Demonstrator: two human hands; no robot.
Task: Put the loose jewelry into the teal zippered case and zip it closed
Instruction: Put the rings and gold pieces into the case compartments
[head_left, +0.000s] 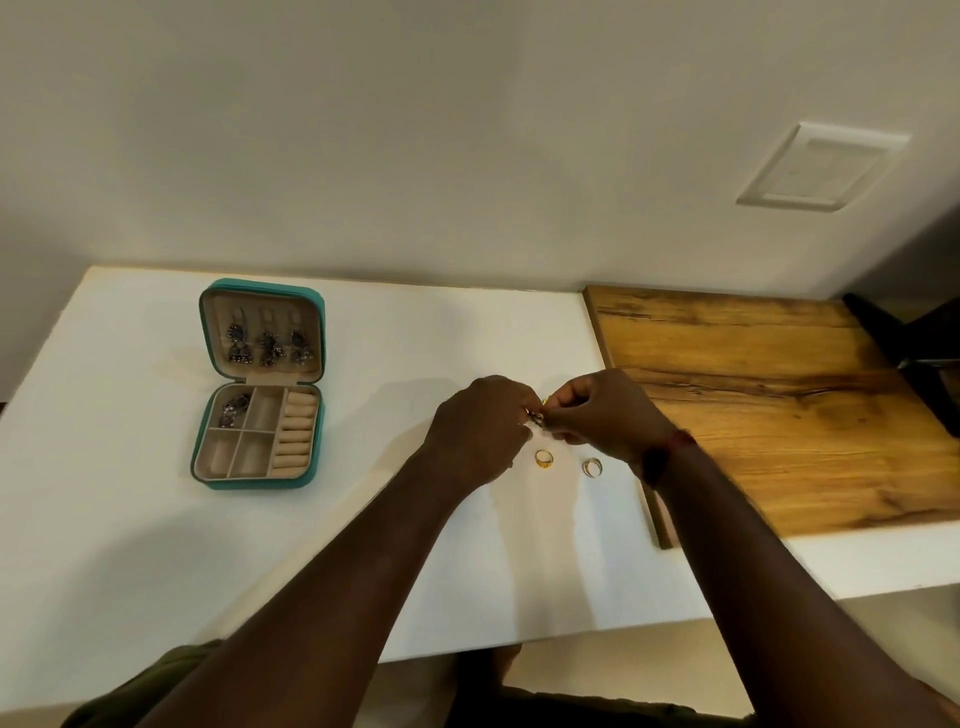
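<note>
The teal zippered case (208, 441) lies open on the white table (130, 519) at the left. Its lid holds three dark dangling earrings (267, 340), and one dark piece (234, 409) sits in a tray compartment. My left hand (480, 428) and my right hand (605, 410) meet right of the table's centre. Together they pinch a small piece of jewelry (540, 415) with gold and dark parts, mostly hidden by the fingers. Just below the hands a gold ring (544, 459) and a silver ring (592, 466) lie loose on the table.
A wooden board (779, 405) covers the table's right part, against the wall. A dark object (930, 353) sits at the far right edge. A white wall plate (821, 169) is on the wall above. The table's front edge runs below my forearms.
</note>
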